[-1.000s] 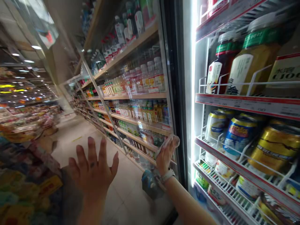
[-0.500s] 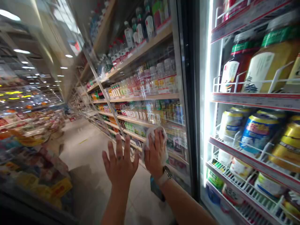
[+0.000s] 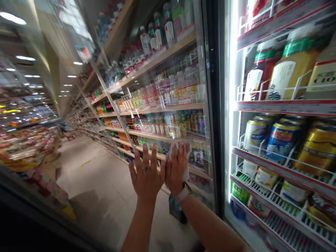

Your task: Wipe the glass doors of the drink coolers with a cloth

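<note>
A glass door (image 3: 157, 87) stands before me, with shelves showing through it. My left hand (image 3: 147, 175), fingers spread, rests flat at the pane and holds nothing. Close beside it on the right, my right hand (image 3: 176, 171) presses a white cloth (image 3: 187, 147) against the glass. Much of the cloth is hidden under the fingers and palm. A watch (image 3: 187, 189) is on the right wrist.
At the right, a lit cooler holds cans (image 3: 282, 140) and large bottles (image 3: 282, 75) on wire-fronted shelves. The door's dark frame (image 3: 214, 105) stands between. Through the glass show shelved drinks, an aisle floor (image 3: 99, 175) and produce displays (image 3: 28, 147) at left.
My left hand has shifted right, closer to my right hand. The right hand and cloth have moved slightly right. The view has turned a little.
</note>
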Tool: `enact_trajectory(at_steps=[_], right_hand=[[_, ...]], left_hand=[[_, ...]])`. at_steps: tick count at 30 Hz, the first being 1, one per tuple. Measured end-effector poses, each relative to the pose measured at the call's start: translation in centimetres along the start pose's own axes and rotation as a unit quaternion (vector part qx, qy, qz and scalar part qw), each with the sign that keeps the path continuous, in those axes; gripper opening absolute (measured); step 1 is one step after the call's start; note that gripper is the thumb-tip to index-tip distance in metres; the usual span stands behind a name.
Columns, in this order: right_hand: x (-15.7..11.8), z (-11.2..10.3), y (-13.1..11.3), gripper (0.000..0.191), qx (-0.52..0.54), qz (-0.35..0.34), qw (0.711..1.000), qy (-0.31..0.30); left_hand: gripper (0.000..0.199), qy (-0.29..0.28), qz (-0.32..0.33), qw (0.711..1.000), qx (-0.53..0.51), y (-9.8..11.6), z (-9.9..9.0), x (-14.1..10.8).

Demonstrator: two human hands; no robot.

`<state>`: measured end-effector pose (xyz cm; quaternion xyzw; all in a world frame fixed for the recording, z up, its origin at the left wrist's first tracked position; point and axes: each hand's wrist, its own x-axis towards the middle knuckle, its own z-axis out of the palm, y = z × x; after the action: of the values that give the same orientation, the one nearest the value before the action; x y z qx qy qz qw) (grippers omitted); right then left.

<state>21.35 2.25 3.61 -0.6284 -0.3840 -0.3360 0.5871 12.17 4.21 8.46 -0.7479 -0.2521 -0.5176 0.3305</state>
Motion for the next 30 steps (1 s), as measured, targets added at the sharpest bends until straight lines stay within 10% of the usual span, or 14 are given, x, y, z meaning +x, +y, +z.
enact_trajectory(at_steps=[5, 15, 24, 30], right_hand=[[3.7, 0.0, -1.0, 0.062, 0.005, -0.069, 0.997, -0.019], [-14.8, 0.3, 2.9, 0.072, -0.003, -0.097, 0.992, -0.08], [1.0, 0.3, -3.0, 0.056, -0.041, -0.131, 0.988, -0.07], [1.1, 0.3, -2.7, 0.054, -0.026, -0.184, 0.98, -0.074]], left_hand=[[0.06, 0.008, -0.01, 1.0, -0.01, -0.2, 0.3, 0.0], [0.066, 0.015, 0.017, 0.999, -0.033, -0.6, 0.2, -0.2], [0.071, 0.134, 0.073, 0.975, -0.159, -1.8, -0.4, -0.1], [0.078, 0.032, -0.086, 0.992, -0.089, -4.6, -3.8, -4.0]])
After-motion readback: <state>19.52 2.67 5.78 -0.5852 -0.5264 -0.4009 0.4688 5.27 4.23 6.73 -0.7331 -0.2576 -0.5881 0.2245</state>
